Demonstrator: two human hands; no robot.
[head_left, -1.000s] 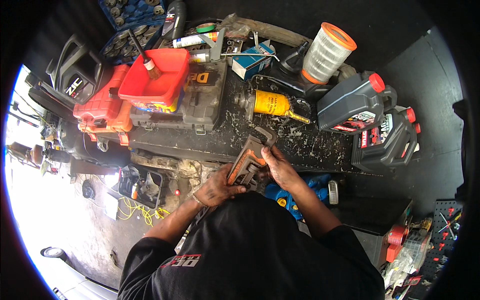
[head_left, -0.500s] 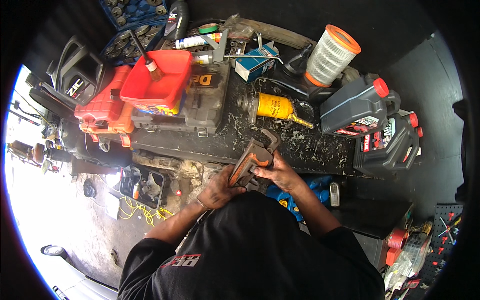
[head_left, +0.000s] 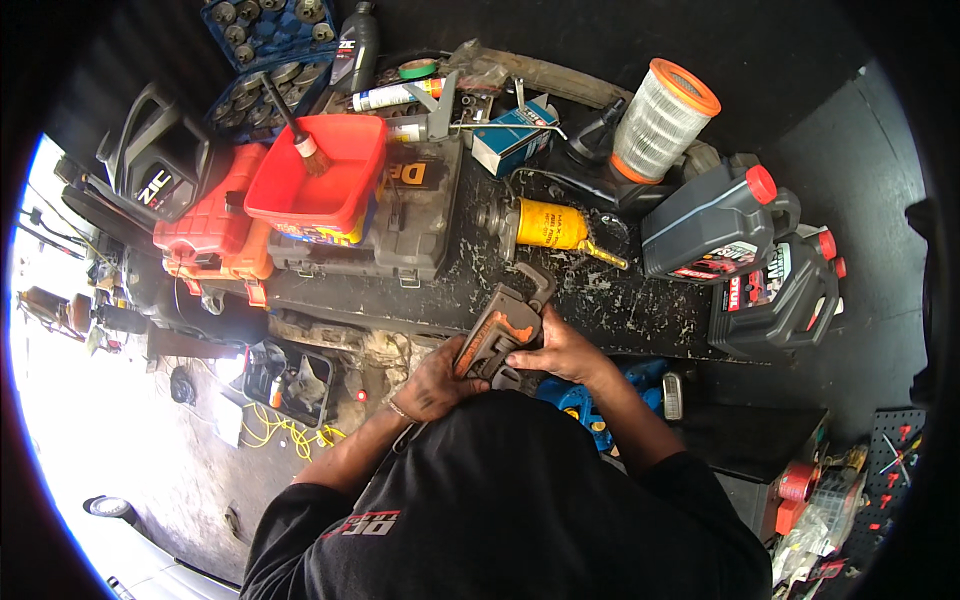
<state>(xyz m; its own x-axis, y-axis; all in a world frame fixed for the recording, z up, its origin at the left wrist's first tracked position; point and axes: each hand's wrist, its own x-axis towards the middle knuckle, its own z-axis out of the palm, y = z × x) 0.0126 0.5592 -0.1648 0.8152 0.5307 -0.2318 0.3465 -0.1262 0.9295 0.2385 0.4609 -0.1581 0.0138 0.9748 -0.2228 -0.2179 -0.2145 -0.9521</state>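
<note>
A worn orange pipe wrench (head_left: 506, 325) is held close in front of my body, its hooked jaw pointing away from me toward the bench. My left hand (head_left: 434, 382) is closed around its left side and lower end. On the other side, my right hand (head_left: 562, 352) grips the wrench, with the thumb lying across its face near the adjusting part. The lower end of the tool is partly hidden by my hand and shirt. Just beyond the jaw, a yellow cylindrical jack (head_left: 550, 224) lies on the scratched black bench (head_left: 470, 290).
On the bench's left are a red tub (head_left: 325, 185) with a brush, a black tool case (head_left: 425, 225) and orange cases (head_left: 215, 215). Black oil jugs (head_left: 705, 225) and an air filter (head_left: 662, 125) stand right. A blue machine (head_left: 590, 410) sits below the bench edge.
The view has shifted slightly, so the bench things appear a little lower. My right thumb has slid a little down the wrench, and both hands keep their hold on it.
</note>
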